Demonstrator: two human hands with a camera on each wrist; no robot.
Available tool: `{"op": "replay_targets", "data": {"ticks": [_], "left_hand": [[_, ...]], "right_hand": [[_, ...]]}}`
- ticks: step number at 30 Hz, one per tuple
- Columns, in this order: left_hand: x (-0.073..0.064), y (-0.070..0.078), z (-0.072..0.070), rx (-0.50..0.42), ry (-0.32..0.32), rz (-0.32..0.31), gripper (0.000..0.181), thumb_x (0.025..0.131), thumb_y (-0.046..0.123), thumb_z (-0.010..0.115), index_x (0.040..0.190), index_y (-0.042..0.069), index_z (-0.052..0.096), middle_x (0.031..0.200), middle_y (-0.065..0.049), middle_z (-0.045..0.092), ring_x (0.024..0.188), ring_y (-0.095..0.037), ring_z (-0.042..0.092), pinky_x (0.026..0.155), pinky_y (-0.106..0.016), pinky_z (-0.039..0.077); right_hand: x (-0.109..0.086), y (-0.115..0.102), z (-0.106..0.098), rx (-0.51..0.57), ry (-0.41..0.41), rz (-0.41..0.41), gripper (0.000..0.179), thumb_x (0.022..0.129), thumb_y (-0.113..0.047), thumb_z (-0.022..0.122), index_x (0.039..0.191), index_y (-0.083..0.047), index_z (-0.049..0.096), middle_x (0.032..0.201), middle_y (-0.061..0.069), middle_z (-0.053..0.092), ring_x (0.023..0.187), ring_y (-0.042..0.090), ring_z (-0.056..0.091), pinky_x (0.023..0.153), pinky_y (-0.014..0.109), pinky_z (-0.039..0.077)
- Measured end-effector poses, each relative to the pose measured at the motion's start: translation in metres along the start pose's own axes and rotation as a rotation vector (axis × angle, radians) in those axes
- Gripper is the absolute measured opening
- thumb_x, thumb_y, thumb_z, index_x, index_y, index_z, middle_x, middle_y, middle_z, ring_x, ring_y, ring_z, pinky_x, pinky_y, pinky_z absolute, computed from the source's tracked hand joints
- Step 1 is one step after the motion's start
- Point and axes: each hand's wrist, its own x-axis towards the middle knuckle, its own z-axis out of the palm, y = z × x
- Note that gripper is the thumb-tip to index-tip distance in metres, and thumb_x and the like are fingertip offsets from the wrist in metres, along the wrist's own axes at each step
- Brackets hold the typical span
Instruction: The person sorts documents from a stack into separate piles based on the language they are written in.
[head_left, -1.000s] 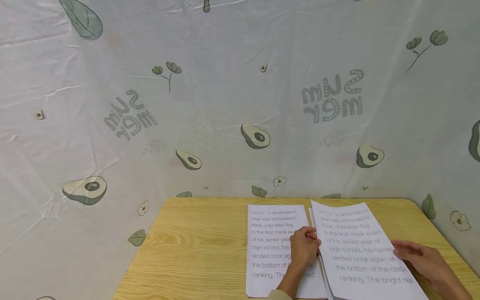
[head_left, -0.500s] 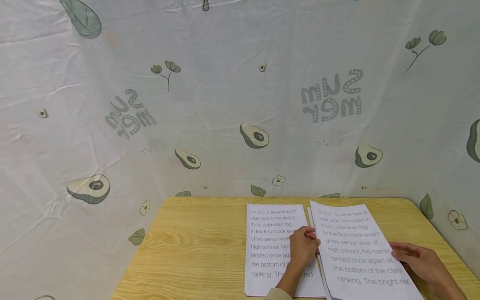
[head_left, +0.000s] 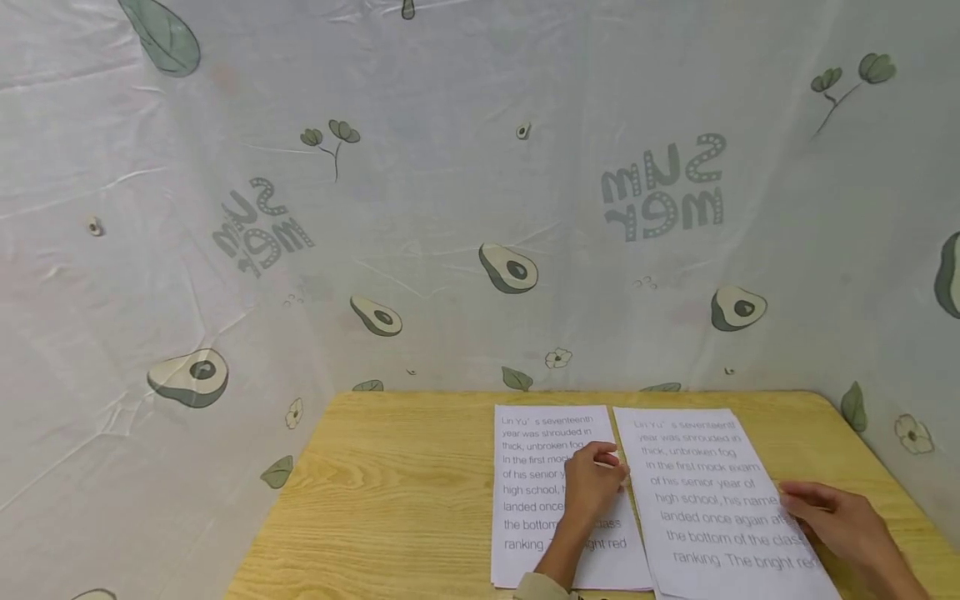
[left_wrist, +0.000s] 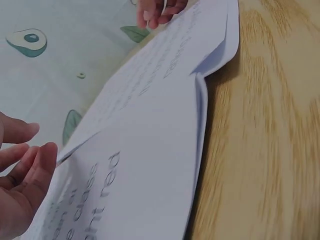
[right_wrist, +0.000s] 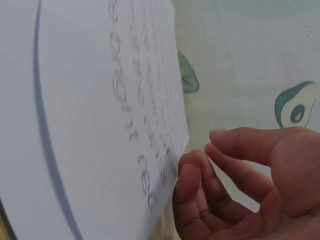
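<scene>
The left grip (head_left: 592, 485) has shifted left, off the left edge of the right stack (head_left: 697, 500). Over the same interval the right stack's raised far left corner has dropped, and the paper strip exposed along that edge is now covered. We read this as a release of the left side; for the paper handling in hand, it leaves the right stack lying nearly flat.

Positions follow, referenced to the right stack. To its far left we note bare tabletop (head_left: 397, 492). Immediately left of it lies the left stack (head_left: 525, 500), bearing the same printed text; a narrow strip of tabletop separates the two, closing toward the near end. Between that print and the right stack, above the left stack, we locate the left grip: fingers loosely bent, thumb apart, nothing held. We cannot confirm whether it rests on the paper.

The right grip (head_left: 843, 521) is at the right stack's right edge, fingers loosely bent and apparently touching it. No paper shows between thumb and fingers, so we judge that it steadies the edge without pinching.
</scene>
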Motion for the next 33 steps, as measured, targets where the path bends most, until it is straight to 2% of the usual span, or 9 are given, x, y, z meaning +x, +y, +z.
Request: {"op": "replay_targets", "data": {"ticks": [4, 9, 12, 15, 21, 24, 33], "left_hand": [[0.001, -0.003, -0.021, 0.030, -0.012, 0.012, 0.030, 0.088, 0.005, 0.083, 0.118, 0.004, 0.078, 0.085, 0.008, 0.066, 0.062, -0.007, 0.068, 0.058, -0.018, 0.056], [0.000, -0.007, -0.050, 0.068, -0.022, 0.039, 0.034, 0.089, 0.009, 0.083, 0.122, 0.004, 0.077, 0.089, 0.006, 0.068, 0.066, -0.009, 0.069, 0.059, -0.019, 0.057], [-0.001, -0.008, -0.067, 0.099, -0.007, 0.063, 0.035, 0.089, 0.010, 0.084, 0.123, 0.003, 0.077, 0.090, 0.005, 0.070, 0.066, -0.008, 0.068, 0.060, -0.018, 0.057], [-0.002, -0.010, -0.083, 0.130, 0.004, 0.082, 0.036, 0.089, 0.009, 0.084, 0.123, 0.002, 0.076, 0.091, 0.004, 0.072, 0.065, -0.006, 0.066, 0.059, -0.018, 0.056], [-0.004, -0.013, -0.116, 0.167, 0.025, 0.098, 0.036, 0.091, 0.008, 0.082, 0.125, -0.001, 0.075, 0.093, 0.001, 0.073, 0.070, -0.006, 0.065, 0.061, -0.019, 0.058], [-0.004, -0.013, -0.130, 0.177, 0.038, 0.099, 0.035, 0.092, 0.008, 0.080, 0.126, -0.002, 0.074, 0.095, -0.001, 0.074, 0.072, -0.006, 0.066, 0.062, -0.019, 0.058], [-0.001, -0.019, -0.165, 0.174, 0.090, 0.124, 0.034, 0.092, 0.006, 0.080, 0.125, -0.003, 0.075, 0.099, -0.008, 0.074, 0.080, -0.011, 0.067, 0.066, -0.020, 0.059]], "right_hand": [[-0.007, -0.013, 0.009, -0.003, -0.052, -0.049, 0.067, 0.106, -0.043, 0.066, 0.146, 0.010, 0.057, 0.119, 0.009, 0.078, 0.082, 0.000, 0.066, 0.072, 0.024, 0.059], [-0.014, -0.037, 0.029, 0.014, -0.077, -0.116, 0.060, 0.108, -0.033, 0.065, 0.145, 0.012, 0.056, 0.125, 0.015, 0.076, 0.085, -0.005, 0.064, 0.076, 0.022, 0.062], [-0.018, -0.053, 0.044, 0.001, -0.083, -0.169, 0.053, 0.108, -0.027, 0.066, 0.143, 0.013, 0.059, 0.126, 0.020, 0.074, 0.088, -0.002, 0.065, 0.077, 0.022, 0.062], [-0.021, -0.065, 0.058, 0.009, -0.090, -0.210, 0.049, 0.107, -0.023, 0.066, 0.141, 0.012, 0.061, 0.123, 0.019, 0.074, 0.089, 0.002, 0.066, 0.077, 0.023, 0.062], [-0.018, -0.081, 0.085, 0.066, -0.112, -0.219, 0.050, 0.106, -0.024, 0.067, 0.141, 0.010, 0.062, 0.116, 0.011, 0.076, 0.090, 0.008, 0.069, 0.076, 0.024, 0.062], [-0.016, -0.087, 0.095, 0.077, -0.120, -0.226, 0.049, 0.106, -0.025, 0.068, 0.141, 0.009, 0.063, 0.116, 0.012, 0.077, 0.092, 0.010, 0.069, 0.076, 0.024, 0.062], [-0.018, -0.102, 0.123, 0.060, -0.117, -0.254, 0.043, 0.102, -0.021, 0.071, 0.135, 0.006, 0.069, 0.111, 0.010, 0.079, 0.092, 0.014, 0.072, 0.071, 0.025, 0.061]]}}
